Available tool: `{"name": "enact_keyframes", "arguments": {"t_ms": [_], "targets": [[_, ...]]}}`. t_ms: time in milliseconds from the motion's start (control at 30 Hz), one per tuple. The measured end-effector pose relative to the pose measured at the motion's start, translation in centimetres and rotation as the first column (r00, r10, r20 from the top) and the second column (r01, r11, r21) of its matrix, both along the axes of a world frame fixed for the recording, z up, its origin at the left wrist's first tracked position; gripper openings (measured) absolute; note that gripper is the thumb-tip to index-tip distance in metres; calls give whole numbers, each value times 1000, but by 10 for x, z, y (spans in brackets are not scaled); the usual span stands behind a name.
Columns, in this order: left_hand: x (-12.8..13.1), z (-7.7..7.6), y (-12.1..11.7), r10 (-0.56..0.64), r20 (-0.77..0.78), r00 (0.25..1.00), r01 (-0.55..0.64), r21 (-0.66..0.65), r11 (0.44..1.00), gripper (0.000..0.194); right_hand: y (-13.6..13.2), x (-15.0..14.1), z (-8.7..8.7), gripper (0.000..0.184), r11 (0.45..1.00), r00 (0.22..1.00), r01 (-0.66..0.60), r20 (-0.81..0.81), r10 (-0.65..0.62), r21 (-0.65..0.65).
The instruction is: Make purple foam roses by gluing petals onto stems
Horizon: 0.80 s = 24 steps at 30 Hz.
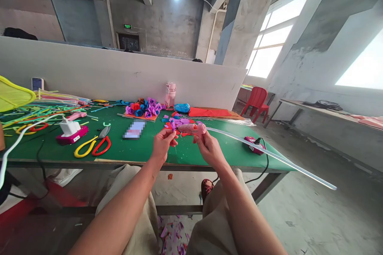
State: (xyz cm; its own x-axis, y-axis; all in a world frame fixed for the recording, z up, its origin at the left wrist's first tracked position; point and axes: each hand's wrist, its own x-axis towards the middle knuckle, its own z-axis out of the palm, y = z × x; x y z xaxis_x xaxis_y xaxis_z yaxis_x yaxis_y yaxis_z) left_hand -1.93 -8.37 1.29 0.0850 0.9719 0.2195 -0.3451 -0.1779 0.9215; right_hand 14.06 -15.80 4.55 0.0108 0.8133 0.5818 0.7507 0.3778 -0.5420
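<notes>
My right hand (pixel 208 148) grips a pink hot glue gun (pixel 191 128) over the table's front half. A long, clear glue stick (pixel 269 152) runs out of the gun's back end and past the table's right edge. Opposite the nozzle, my left hand (pixel 163 144) is closed in a pinch on a small purple petal (pixel 173 125), its fingertips close to the nozzle tip. Behind both hands lies a loose heap of purple, red and blue petals (pixel 182 121). Finished-looking purple, red and blue flowers (pixel 145 107) are bunched further back on the left.
On the green table (pixel 155 149) lie scissors (pixel 95 142), a blurred-out phone (pixel 134 129), power strips (pixel 72 134), coloured sticks (pixel 60 99) and red sheets (pixel 209 111). A pink bottle (pixel 170 95) stands before the white partition (pixel 119 67). A black cord (pixel 267 159) hangs off the right side.
</notes>
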Motion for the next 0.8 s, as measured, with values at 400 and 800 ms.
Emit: {"name": "enact_keyframes", "arguments": {"t_ms": [400,800], "targets": [[1,0,-1,-10,6,1000,10,-3,1000,26,-3,-1,3,27,999,999,19,39,-18,-32],[1,-2,1,-17,14,1000,17,1,1000,25,-1,1,2,26,999,999,20,33,-19,-38]]}}
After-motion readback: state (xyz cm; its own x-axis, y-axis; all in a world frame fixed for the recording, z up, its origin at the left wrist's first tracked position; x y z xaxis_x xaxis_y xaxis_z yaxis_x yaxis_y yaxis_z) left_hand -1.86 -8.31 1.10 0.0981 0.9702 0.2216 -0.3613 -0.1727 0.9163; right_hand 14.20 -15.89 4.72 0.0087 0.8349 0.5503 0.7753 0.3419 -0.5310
